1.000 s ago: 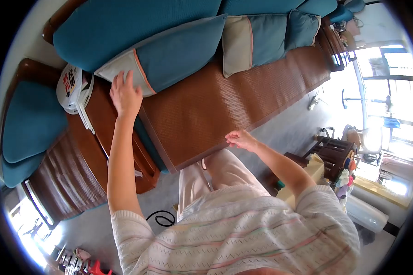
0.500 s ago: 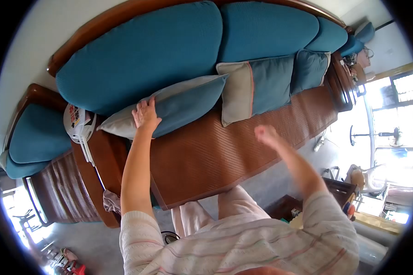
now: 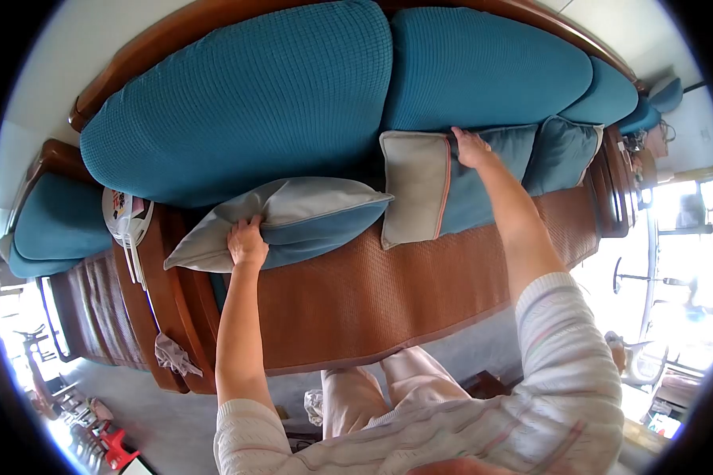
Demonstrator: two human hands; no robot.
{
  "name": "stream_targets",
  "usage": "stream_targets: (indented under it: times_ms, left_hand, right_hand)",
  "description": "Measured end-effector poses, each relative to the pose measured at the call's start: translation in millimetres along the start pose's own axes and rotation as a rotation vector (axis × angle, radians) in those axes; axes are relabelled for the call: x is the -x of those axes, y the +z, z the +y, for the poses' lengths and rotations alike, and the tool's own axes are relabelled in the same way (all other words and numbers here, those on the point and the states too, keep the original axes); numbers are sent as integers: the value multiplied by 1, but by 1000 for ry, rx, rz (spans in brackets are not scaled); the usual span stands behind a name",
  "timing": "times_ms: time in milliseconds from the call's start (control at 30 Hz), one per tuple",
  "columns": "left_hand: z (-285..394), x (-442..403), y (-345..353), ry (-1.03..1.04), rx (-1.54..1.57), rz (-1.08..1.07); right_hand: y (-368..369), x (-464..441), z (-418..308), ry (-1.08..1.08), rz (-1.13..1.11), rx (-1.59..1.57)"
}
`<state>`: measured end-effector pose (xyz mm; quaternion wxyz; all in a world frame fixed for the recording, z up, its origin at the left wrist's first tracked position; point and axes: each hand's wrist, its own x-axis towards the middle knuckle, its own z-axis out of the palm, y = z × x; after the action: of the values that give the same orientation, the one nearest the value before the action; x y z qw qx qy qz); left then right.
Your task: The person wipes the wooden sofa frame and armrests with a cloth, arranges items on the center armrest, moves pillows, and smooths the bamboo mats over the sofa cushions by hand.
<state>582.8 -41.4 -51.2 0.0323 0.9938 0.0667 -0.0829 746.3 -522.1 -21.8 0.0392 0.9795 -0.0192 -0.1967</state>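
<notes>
My left hand [image 3: 248, 242] grips the front of a grey-and-blue throw pillow [image 3: 325, 203], its fingers curled into creased fabric. This pillow leans back on the sofa seat, its pale side showing above the blue one. My right hand [image 3: 470, 149] is closed at the top edge of a second throw pillow [image 3: 417, 186], beside its orange piping; the fingertips are partly hidden. That pillow rests against the teal backrest cushion [image 3: 487, 67]. Farther right, a third blue throw pillow [image 3: 564, 154] leans near the sofa's end.
Brown woven matting [image 3: 372, 293] covers the seat before my legs. On the wooden armrest [image 3: 154, 317] at left lie a white hand fan [image 3: 127, 218] and a crumpled cloth [image 3: 174, 355]. A teal-cushioned chair [image 3: 59, 226] stands beyond. A red stool [image 3: 117, 450] is on the floor.
My right hand has moved from above the seat up to the middle pillow's top edge. The left pillow has tipped back under my left hand, showing more of its pale side.
</notes>
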Motion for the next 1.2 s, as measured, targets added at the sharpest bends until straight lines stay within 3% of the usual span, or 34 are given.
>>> stream_targets:
  times_ms: [133, 433, 667, 767, 867, 933, 1000, 1133, 1200]
  left_hand:
    - [4, 7, -3, -21, 5, -33]
    - [-13, 61, -13, 83, 119, 0]
    - [9, 87, -108, 251, 214, 38]
    - [6, 107, -159, 290, 209, 28]
    - [-12, 141, -209, 250, 190, 32]
    - [-35, 171, -240, 229, 203, 149]
    - [-62, 202, -272, 101, 269, 184]
    - [-136, 254, -305, -111, 296, 414]
    - [-187, 271, -308, -166, 158, 601]
  right_hand:
    - [-3, 45, -11, -27, -142, 83]
    - [12, 198, 21, -90, -40, -51]
    - [-5, 289, 81, -15, 117, -139]
    - [-15, 311, 86, -81, 90, -178]
    - [-16, 321, 81, -156, 128, -192]
    - [-19, 326, 72, -182, 98, -207]
    - [-26, 332, 51, -176, 36, -228]
    - [-34, 345, 4, -247, 43, -327]
    - [-37, 349, -20, -209, 43, -303]
